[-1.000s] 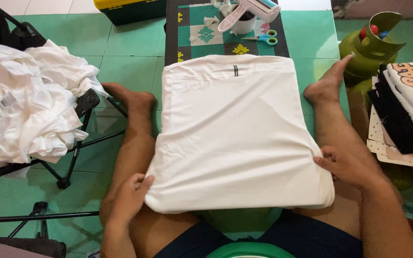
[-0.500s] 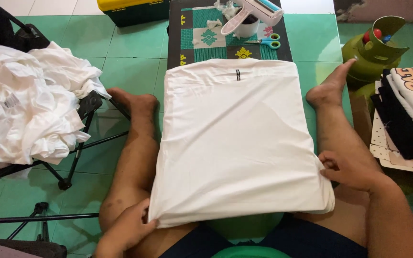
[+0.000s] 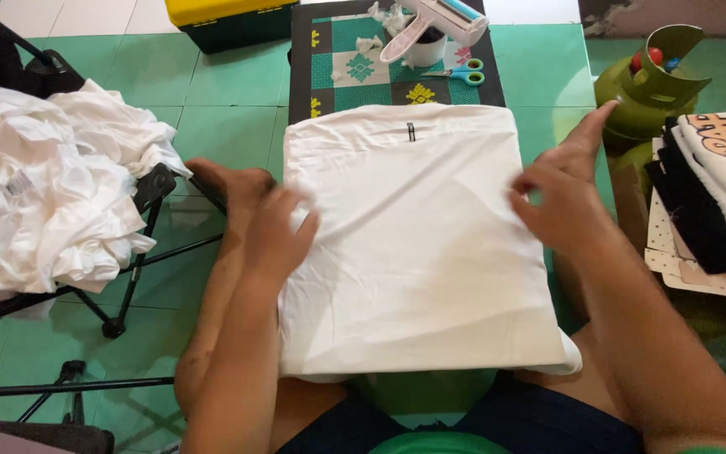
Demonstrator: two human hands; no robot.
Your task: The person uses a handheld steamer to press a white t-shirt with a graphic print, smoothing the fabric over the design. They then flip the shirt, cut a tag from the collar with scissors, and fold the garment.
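The left hand (image 3: 275,235) lies flat, fingers spread and gripping nothing, on the left edge of the folded white cotton T-shirt (image 3: 418,252). The right hand (image 3: 560,197) hovers at the right edge with fingers apart and slightly curled, also empty; whether its tips touch the cloth I cannot tell. The T-shirt lies across the person's outstretched legs, collar at the far end, near edge overhanging the lap.

That seat is uneven, so a press on one side only could skew the fold or slide the near right corner, which already droops, off the thigh. A wide sweep of the right arm might knock the stack of folded black and white garments (image 3: 716,185) close by on the right. At the far end, the blue-handled scissors (image 3: 457,75) and white lint roller (image 3: 434,21) on the patterned mat (image 3: 338,76) sit near the collar and could snag it if the T-shirt is pushed forward.
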